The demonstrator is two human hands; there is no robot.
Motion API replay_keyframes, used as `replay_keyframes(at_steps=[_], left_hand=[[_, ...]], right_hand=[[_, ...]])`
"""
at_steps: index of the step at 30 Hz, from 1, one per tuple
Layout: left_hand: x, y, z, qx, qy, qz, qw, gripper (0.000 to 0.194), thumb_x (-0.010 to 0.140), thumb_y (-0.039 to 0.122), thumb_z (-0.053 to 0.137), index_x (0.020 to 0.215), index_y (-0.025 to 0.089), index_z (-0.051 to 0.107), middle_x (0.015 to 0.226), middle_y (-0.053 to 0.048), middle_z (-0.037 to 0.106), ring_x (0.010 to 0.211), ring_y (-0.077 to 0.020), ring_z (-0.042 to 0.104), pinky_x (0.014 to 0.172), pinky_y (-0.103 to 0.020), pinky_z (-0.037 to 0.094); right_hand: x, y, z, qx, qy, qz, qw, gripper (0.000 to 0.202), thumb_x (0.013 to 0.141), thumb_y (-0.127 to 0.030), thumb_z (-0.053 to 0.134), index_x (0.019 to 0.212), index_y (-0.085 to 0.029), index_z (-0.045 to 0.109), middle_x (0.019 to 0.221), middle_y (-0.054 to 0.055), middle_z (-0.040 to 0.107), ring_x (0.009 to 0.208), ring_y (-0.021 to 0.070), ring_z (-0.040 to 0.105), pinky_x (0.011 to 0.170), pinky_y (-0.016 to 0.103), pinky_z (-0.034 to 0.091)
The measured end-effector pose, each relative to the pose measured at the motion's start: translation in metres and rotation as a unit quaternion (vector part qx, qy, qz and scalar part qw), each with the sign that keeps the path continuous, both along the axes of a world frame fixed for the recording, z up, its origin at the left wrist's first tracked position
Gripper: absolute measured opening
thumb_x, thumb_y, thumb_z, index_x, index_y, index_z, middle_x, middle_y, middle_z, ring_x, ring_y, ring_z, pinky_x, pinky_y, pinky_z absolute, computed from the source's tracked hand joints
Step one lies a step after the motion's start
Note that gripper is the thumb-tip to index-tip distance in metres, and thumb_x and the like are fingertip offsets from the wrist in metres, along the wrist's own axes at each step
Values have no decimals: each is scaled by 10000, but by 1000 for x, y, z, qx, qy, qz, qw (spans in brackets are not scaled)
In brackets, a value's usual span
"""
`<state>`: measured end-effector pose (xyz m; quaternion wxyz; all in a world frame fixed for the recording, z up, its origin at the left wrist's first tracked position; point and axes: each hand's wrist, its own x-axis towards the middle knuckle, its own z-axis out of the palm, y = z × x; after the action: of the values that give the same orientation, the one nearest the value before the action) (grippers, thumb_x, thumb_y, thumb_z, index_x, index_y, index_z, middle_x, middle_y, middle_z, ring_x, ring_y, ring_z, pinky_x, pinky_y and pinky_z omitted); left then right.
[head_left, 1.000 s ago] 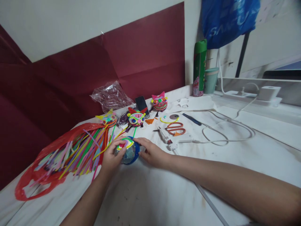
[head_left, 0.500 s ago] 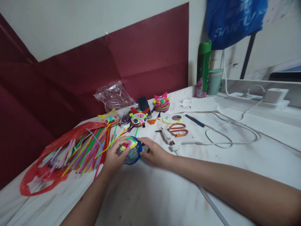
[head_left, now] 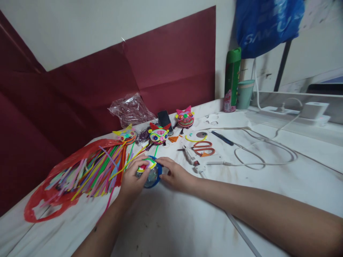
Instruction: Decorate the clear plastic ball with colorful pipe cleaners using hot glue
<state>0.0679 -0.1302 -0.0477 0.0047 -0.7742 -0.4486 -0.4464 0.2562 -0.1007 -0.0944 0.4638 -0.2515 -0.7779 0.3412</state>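
The white table (head_left: pixel 281 185) filled most of the view, with dark red paper (head_left: pixel 166 64) taped along the wall behind it. At about nine o'clock from the hands lay a red plastic bag (head_left: pixel 53 178) spilling coloured strips (head_left: pixel 93 169). A white cable (head_left: pixel 265 157) looped across the surface at two o'clock, and a green spray can (head_left: pixel 232 80) stood with a teal cup (head_left: pixel 244 94) against the wall beyond it.

Near the middle of the table, the left hand (head_left: pixel 132 182) and right hand (head_left: pixel 177 175) both closed around a small blue-rimmed ball (head_left: pixel 151 175), the left cupping its nine o'clock side with the thumb pressing a curled rainbow piece (head_left: pixel 147 165) onto the top, the right steadying the three o'clock side with its fingertips.

At twelve o'clock sat three finished faces (head_left: pixel 158 135), each with ears, eyes and bright trim. By comparison the ball carried only the one rainbow piece, so the decorating looked barely started, with most features apparently left to add. A glue gun (head_left: pixel 191 156) and orange scissors (head_left: pixel 203 148) lay at one o'clock, untouched, with a phone (head_left: pixel 165 120) propped farther back.
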Motion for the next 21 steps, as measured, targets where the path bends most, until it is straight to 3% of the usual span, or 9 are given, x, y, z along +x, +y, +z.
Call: replay_keyframes(at_steps=[9, 14, 21], left_hand=[[2, -1, 3, -13, -14, 19, 1000, 113, 776, 287, 614, 843, 207, 656, 1045, -82, 689, 1047, -242, 627, 974, -420, 465], [2, -1, 2, 0, -13, 36, 999, 95, 750, 268, 617, 816, 208, 649, 1020, -77, 681, 1008, -234, 637, 945, -398, 481], [2, 1, 1, -12, -33, 39, 999, 106, 760, 293, 607, 813, 209, 646, 1009, -73, 678, 1002, -229, 635, 938, -393, 479]], right_hand=[[-1, 0, 0, -2, -2, 2, 1000, 606, 746, -43, 627, 1322, -196, 516, 1332, 162, 496, 1209, 266, 498, 920, 417, 481], [2, -5, 4, 17, 3, 4, 1000, 697, 764, -31, 603, 1403, -228, 408, 1313, 149, 514, 1165, 256, 514, 931, 437, 471], [1, -7, 1, 36, -48, 10, 998, 649, 776, -40, 592, 1380, -237, 458, 1358, 150, 448, 1228, 267, 478, 998, 446, 427]])
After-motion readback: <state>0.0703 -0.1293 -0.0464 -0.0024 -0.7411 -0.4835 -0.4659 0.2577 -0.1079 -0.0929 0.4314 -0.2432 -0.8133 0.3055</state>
